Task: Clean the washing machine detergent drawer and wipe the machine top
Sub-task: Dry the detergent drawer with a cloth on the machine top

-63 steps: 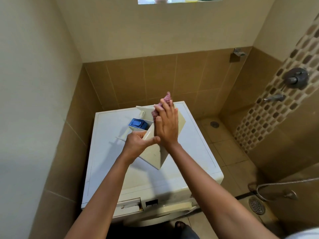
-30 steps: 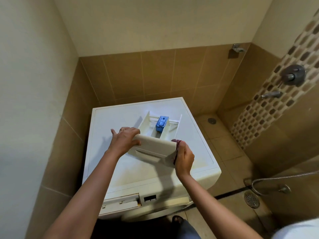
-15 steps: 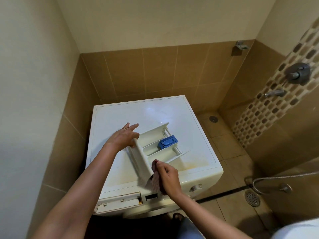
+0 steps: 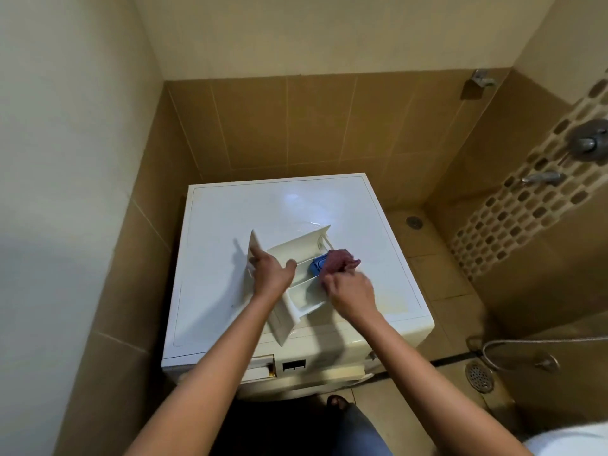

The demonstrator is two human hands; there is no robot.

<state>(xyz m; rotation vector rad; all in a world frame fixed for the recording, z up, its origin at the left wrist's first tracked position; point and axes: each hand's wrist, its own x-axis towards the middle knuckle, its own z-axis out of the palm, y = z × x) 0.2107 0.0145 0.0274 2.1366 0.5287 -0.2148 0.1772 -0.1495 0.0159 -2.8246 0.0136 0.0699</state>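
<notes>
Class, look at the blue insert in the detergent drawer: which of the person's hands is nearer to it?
Right. The right hand is just beside the blue insert, holding a cloth against it; the left hand grips the drawer's front, farther off.

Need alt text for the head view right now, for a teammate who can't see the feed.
On the white washing machine top, the left hand steadies the removed detergent drawer while the right hand presses a pink cloth by its blue insert. Brown tiled walls surround the machine; shower taps are at right.

Bare forearms, no sleeves, blue-grey trousers (image 4: 358, 429), sandalled foot (image 4: 337, 402)
</notes>
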